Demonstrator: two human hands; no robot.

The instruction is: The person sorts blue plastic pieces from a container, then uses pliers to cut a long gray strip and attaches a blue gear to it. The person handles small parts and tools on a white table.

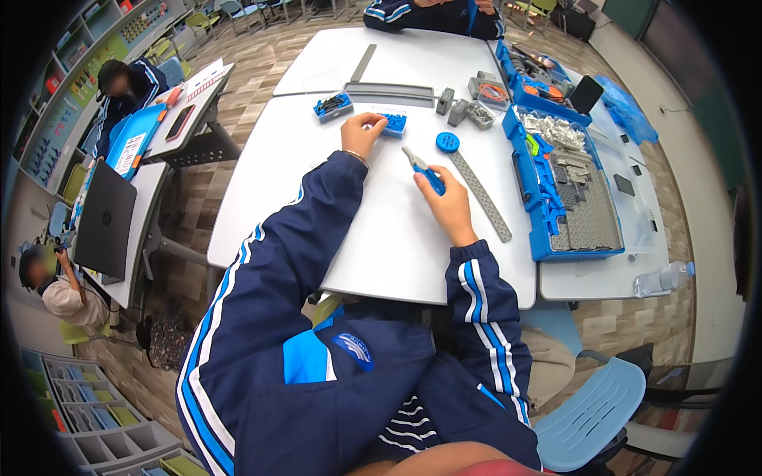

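My left hand [361,133] reaches to a small clear box [394,133] filled with blue connector pins. Its thumb and fingertips are pinched together at the box's near left side; whatever is between them is hidden. In my right hand [449,206] is a slim blue-and-grey hand tool [414,161], its pale grey tip pointing up and left. To the right of this tool lies a long grey perforated beam [486,198], with a round blue wheel-like piece [448,142] at its far end. A second small box [333,106] holds black and blue pins.
Grey motor-like blocks [458,111] and a long grey channel [389,92] lie farther back on the white table [278,182]. At right stands a blue parts case [533,234] beside a plastic bottle [663,279]. Another person's sleeve [387,11] rests across the far edge.
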